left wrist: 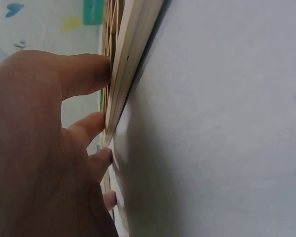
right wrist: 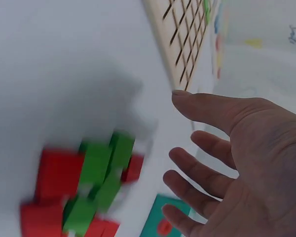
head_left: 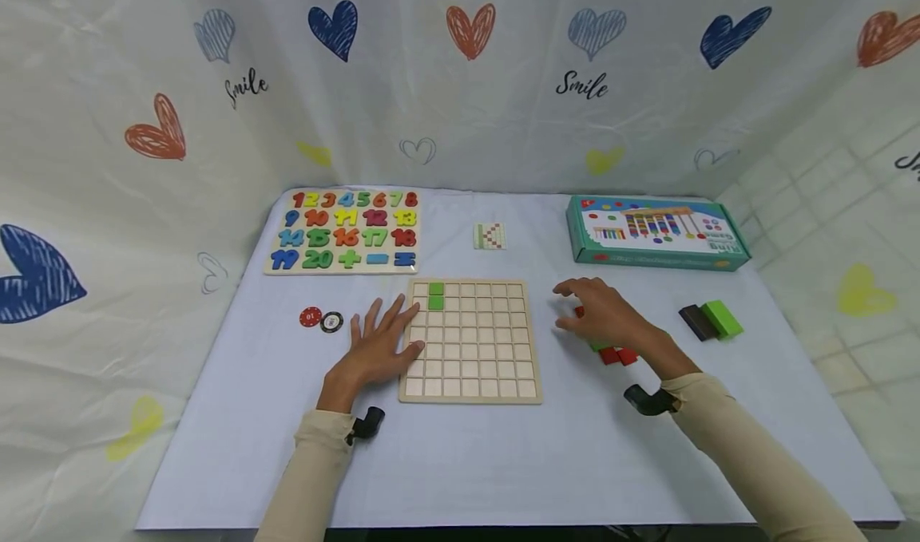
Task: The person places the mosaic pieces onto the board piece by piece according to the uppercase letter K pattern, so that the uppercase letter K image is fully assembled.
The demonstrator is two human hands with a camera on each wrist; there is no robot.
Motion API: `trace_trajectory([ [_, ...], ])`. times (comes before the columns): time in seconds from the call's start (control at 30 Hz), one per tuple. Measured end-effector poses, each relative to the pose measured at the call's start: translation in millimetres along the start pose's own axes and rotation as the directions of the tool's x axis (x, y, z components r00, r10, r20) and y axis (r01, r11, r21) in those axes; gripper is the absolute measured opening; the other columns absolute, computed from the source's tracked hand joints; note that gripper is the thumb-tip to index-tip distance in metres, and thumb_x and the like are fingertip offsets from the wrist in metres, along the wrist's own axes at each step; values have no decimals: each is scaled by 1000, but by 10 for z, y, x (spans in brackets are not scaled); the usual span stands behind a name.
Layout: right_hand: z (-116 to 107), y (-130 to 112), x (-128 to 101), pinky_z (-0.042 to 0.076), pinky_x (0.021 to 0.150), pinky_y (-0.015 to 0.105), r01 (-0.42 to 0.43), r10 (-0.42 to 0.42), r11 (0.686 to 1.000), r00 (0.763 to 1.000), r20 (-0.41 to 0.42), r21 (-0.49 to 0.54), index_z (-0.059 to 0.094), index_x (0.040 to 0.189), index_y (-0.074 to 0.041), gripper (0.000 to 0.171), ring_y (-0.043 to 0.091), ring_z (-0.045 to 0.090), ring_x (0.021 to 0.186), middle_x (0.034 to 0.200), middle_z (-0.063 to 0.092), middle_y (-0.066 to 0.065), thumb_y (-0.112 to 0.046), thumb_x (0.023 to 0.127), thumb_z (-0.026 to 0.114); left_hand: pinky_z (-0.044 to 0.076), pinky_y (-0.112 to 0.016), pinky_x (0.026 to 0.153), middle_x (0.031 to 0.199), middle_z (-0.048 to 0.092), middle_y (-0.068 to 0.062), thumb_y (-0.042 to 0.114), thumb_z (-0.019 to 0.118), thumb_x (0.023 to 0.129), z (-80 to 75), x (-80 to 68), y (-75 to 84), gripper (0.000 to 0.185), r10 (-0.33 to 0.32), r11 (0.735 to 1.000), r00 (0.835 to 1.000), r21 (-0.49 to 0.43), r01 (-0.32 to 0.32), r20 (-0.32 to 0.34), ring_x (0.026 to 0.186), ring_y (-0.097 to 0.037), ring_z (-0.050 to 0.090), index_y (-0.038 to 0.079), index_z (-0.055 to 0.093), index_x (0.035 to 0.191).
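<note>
A wooden grid board (head_left: 469,342) lies on the white table, with two green tiles (head_left: 436,295) in one column near its far left corner. Fingers spread, my left hand (head_left: 377,346) rests on the board's left edge, thumb and fingertips touching the frame. My right hand (head_left: 607,310) hovers to the right of the board over a pile of red blocks (head_left: 618,356) and green blocks (right wrist: 95,163). In the right wrist view its fingers are loosely bent and apart, with nothing between them. In the head view this hand hides part of the pile.
A number puzzle board (head_left: 345,231) lies at the far left, a small pattern card (head_left: 490,236) at the back, and a green toy box (head_left: 657,233) at the back right. Red and black round chips (head_left: 320,320) lie left. Dark and green blocks (head_left: 710,321) sit at the right.
</note>
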State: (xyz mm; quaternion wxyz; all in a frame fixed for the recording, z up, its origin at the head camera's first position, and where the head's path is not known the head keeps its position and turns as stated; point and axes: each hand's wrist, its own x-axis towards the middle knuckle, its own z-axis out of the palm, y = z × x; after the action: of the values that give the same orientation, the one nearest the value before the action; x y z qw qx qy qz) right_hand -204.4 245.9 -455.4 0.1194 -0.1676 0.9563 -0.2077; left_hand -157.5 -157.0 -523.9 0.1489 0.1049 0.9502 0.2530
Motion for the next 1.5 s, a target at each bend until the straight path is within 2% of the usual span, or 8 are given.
trace_trajectory([
  [0.1,-112,174,-124,52,100,64,-15,16,1000,1000,17,-20,62,143,0,56,43,51,129,137,65,23,-22,94,81,-8,-75,122,180,6,-3,48,57,104,-11,11,0,75,-2,1000,1000,4,2,-4,164,-40,-9,29,26,170],
  [0.27,-221,413,-285,55,92,61,21,-17,996,999,51,-90,69,134,3,56,44,55,121,131,68,26,-27,90,87,-8,-74,123,180,6,-2,49,57,105,-28,19,11,75,0,1000,1000,4,0,2,164,-40,-9,29,26,170],
  [0.43,-208,540,-363,55,88,57,18,-9,994,996,86,-110,73,130,-2,61,42,53,117,131,66,25,-39,84,91,-8,-75,122,180,7,-3,47,58,104,-18,10,12,75,-2,1000,1000,-9,2,-3,164,-41,-8,28,28,170],
  [0.63,-101,603,-361,54,90,60,-23,31,994,997,73,-104,73,125,-4,56,44,50,120,132,63,26,-38,84,91,-8,-75,122,180,7,-2,47,58,104,-21,-15,24,76,-2,1000,1000,-6,1,-4,164,-40,-8,28,28,170],
  [0.87,-98,616,-332,51,89,59,-35,39,997,997,60,-64,73,119,-2,51,45,49,119,128,63,25,-35,84,91,-8,-74,123,180,7,-3,47,58,104,-10,-2,11,75,-4,1000,1000,-23,4,-4,164,-41,-8,27,28,170],
  [1.03,-90,612,-331,49,84,53,-53,55,998,997,54,-32,71,118,-1,51,42,50,115,119,66,20,-34,84,91,-9,-74,123,180,8,-5,45,58,103,-4,0,6,76,4,1000,1000,-29,-4,-14,164,-41,-8,26,28,170],
  [1.23,-86,620,-357,49,79,44,-46,47,998,999,21,-48,70,118,-1,52,36,53,108,108,70,12,-32,83,92,-9,-74,123,180,7,-3,47,57,104,2,12,2,76,-4,1000,1000,-18,4,-11,164,-40,-9,28,27,170],
  [1.5,-83,612,-357,45,77,40,-42,43,997,999,20,-61,71,118,-2,51,30,54,103,103,70,6,-33,83,92,-8,-75,123,180,6,-2,47,58,104,-22,-15,24,76,-4,1000,1000,-12,4,1,164,-40,-9,29,26,170],
])
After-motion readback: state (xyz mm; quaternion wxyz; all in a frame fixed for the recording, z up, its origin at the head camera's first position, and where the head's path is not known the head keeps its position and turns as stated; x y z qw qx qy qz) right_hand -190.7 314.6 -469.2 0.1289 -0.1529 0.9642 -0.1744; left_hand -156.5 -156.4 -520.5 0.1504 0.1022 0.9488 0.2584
